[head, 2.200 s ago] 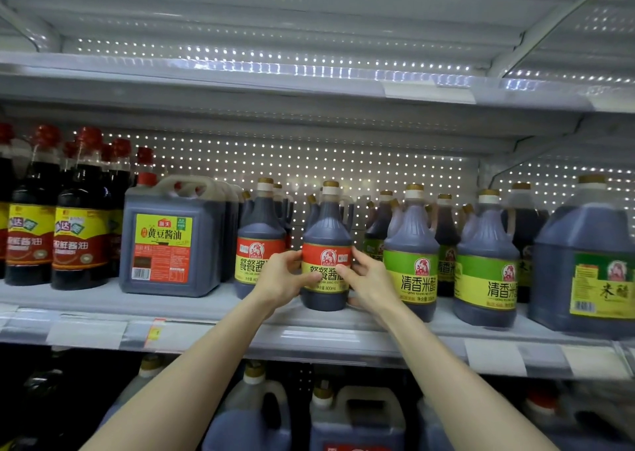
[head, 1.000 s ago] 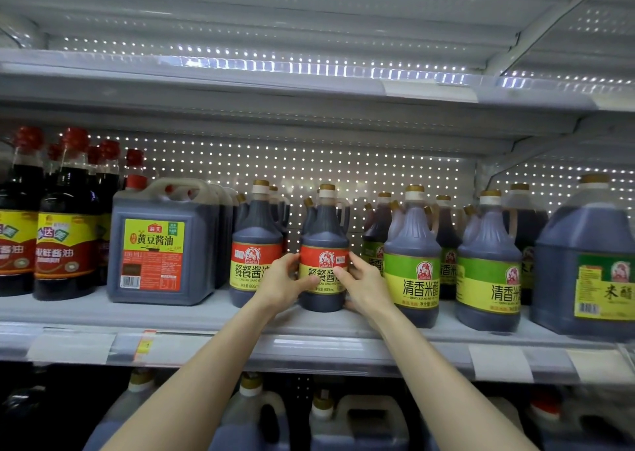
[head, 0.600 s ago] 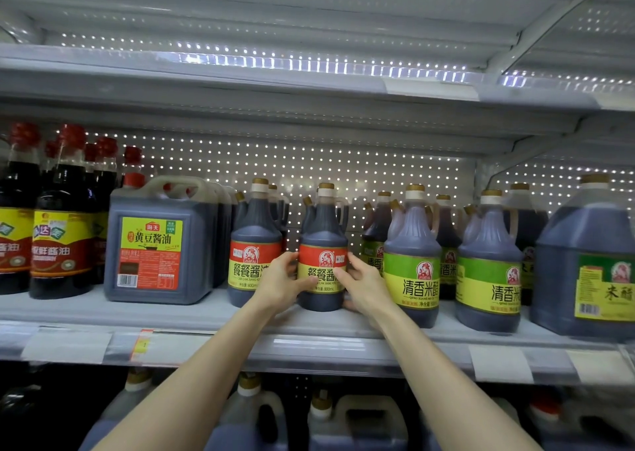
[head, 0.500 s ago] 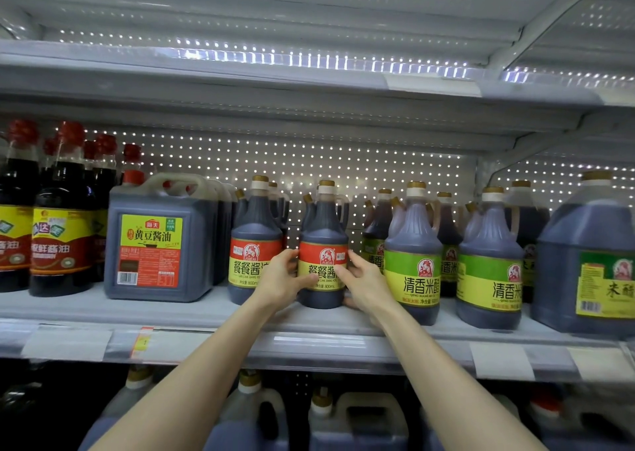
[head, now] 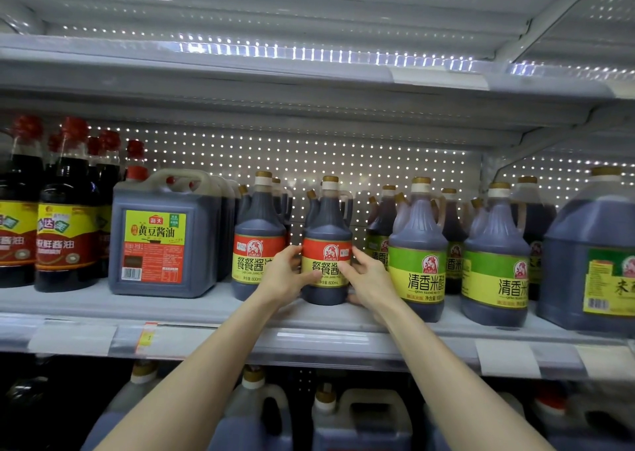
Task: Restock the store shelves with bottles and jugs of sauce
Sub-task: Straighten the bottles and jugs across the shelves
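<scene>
Frame center: left hand [head: 283,275] and right hand [head: 369,277] both clasped the red-label bottle [head: 327,244], likely squaring its label forward on shelf [head: 206,308].

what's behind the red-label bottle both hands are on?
Behind the red-label bottle, held by the left hand and right hand, a second bottle's cap and handle peek out. Its body and anything deeper are hidden.

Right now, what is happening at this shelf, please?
A person is stocking sauce. Both hands hold one red-label bottle standing on the middle shelf: the left hand on its left side, the right hand on its right. It stands between a matching bottle and a green-label bottle.
</scene>
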`<state>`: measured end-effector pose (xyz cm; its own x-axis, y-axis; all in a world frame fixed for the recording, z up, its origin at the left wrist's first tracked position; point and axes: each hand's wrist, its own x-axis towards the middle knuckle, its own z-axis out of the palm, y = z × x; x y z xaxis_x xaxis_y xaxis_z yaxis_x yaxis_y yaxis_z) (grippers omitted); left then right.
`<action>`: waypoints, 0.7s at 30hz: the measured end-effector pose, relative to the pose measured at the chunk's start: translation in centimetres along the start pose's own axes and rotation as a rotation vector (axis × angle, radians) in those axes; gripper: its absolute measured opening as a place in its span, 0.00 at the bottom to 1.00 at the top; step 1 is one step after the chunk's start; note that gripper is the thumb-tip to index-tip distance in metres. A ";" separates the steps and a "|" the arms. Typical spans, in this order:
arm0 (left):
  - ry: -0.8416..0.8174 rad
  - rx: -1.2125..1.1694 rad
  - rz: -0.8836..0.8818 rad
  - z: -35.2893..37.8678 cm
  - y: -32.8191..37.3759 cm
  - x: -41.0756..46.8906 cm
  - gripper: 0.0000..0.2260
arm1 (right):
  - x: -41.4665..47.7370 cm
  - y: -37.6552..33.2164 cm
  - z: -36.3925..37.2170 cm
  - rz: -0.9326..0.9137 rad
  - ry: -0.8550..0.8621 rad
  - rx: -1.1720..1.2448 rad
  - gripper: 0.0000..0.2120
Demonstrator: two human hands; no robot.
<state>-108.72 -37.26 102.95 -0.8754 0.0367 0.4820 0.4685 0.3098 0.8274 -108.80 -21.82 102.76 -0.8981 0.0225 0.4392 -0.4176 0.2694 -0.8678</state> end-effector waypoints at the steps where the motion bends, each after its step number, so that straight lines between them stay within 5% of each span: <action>1: -0.001 -0.003 -0.001 0.0 0.0 0.0 0.29 | 0.0 0.0 0.0 0.000 0.001 0.000 0.22; 21: -0.039 -0.037 -0.023 -0.1 -0.1 0.2 0.28 | -0.5 -0.2 0.0 -0.026 0.028 0.007 0.22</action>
<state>-108.90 -37.34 102.97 -0.8897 0.0666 0.4516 0.4514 0.2756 0.8487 -108.26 -21.92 102.75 -0.8829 0.0428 0.4677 -0.4415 0.2638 -0.8576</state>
